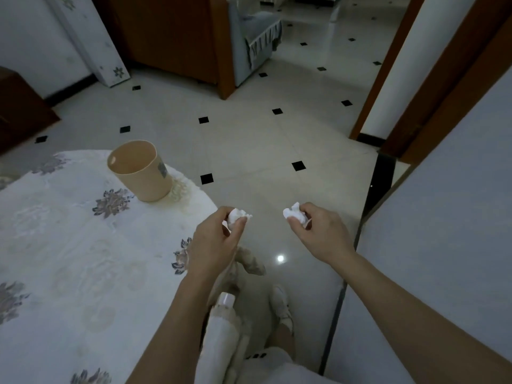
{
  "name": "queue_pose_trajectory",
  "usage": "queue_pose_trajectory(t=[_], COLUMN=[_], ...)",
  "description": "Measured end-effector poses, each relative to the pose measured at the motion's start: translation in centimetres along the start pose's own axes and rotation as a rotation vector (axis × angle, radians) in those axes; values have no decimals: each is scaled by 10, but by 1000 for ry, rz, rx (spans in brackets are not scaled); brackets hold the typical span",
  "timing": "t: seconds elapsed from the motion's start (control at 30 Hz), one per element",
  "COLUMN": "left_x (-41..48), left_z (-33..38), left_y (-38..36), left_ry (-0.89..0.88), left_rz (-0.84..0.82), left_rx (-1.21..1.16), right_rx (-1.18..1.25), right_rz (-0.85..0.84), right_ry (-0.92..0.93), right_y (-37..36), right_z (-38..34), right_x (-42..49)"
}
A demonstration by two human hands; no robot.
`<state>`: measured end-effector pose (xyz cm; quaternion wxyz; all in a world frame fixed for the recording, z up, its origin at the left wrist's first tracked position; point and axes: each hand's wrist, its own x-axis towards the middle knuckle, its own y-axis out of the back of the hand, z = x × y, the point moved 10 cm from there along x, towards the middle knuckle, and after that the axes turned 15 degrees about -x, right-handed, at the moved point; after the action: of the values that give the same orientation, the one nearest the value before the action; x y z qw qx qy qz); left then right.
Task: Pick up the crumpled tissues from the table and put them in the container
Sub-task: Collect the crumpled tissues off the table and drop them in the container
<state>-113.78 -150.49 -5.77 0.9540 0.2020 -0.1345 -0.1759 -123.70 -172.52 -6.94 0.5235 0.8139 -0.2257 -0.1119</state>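
A beige round container point(140, 170) stands upright and open near the far edge of the table point(69, 245), which wears a white floral cloth. I see nothing inside it. My left hand point(213, 242) is closed on a white crumpled tissue point(237, 216) just past the table's right edge. My right hand point(318, 231) holds a second crumpled tissue point(294, 214) out over the floor. Both hands hover to the right of the container and nearer to me.
Tiled floor point(263, 139) with black diamond insets lies ahead. A wall point(443, 245) stands close on the right, a wooden door frame point(388, 79) beyond it. A wooden cabinet point(171, 37) and a grey armchair point(255, 37) stand at the back. My legs and shoes point(281, 303) are below.
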Motion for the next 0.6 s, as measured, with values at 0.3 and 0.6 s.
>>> queue_pose_trajectory(t=[0.3,0.6], left_x=[131,241], left_z=[-25,-24], left_y=[-50,-70], left_ry=[48,98], left_rz=[29,132], left_rx=[84,15], right_rx=[-66,-68], right_rz=[-84,-86], right_ry=[92,148], right_y=[-6,-6], right_z=[24,29], right_x=[145,281])
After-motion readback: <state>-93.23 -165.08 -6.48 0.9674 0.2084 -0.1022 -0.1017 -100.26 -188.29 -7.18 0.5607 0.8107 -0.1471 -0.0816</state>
